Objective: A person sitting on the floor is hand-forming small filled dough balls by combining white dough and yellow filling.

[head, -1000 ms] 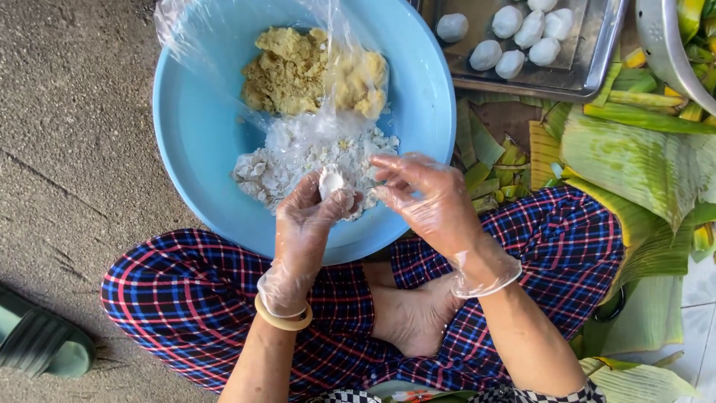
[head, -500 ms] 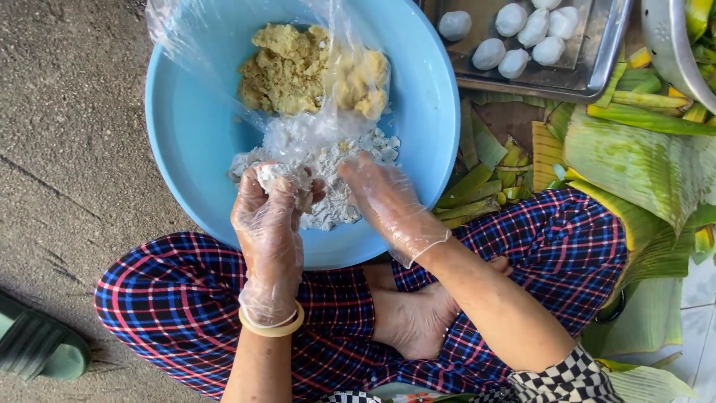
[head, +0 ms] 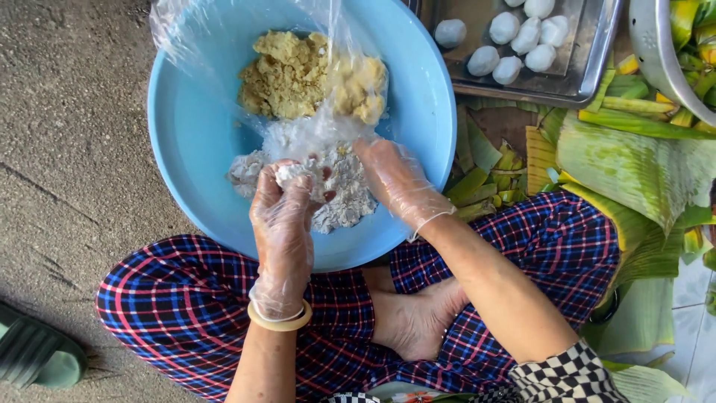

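Your left hand (head: 282, 216), in a thin clear glove, is curled closed around a small lump of white dough (head: 289, 173), held just above the near side of the blue basin (head: 186, 134). Your right hand (head: 395, 183), gloved too, reaches into the loose white dough pile (head: 339, 195) in the near middle of the basin; its fingers look bent into the pile, but the glove and the clear plastic sheet (head: 328, 127) blur them, so I cannot tell whether they grip anything. The two hands are apart, with the pile between them.

The yellow filling (head: 306, 75) sits toward the far edge of the basin, under the plastic. Finished white balls (head: 514, 45) lie on the metal tray (head: 582, 67) beyond the basin's right rim, and banana leaves (head: 634, 157) cover the ground to your right.

This looks like the portioning step: a piece has been pulled off and is being shaped. The next move likely calls for both palms on the lump, so your right hand must come free of the pile cleanly, without dragging the plastic.
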